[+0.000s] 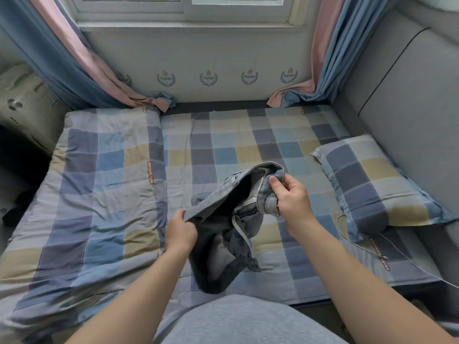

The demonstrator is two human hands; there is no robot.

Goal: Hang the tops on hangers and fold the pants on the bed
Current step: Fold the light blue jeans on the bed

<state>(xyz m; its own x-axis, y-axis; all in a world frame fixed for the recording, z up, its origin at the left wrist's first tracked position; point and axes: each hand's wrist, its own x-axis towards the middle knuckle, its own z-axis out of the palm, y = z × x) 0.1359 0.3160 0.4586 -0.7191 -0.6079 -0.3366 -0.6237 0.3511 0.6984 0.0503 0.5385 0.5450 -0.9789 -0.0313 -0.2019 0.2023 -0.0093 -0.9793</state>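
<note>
Pants (250, 219) hang above the checked bed (223, 135) below the curtained window (183, 8).

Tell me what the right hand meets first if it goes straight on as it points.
The jeans it pinches: the right hand points forward-left into them. Beyond, probably the checked bedsheet; depth unclear.

The pants (223, 219) hang over mid-bed (248, 135), folded quilt (99, 184) left, pillow (372, 184) right, window (183, 6) behind.

Single head-worn wide-angle view, looking forward and down, close over the bed (223, 135)
</note>
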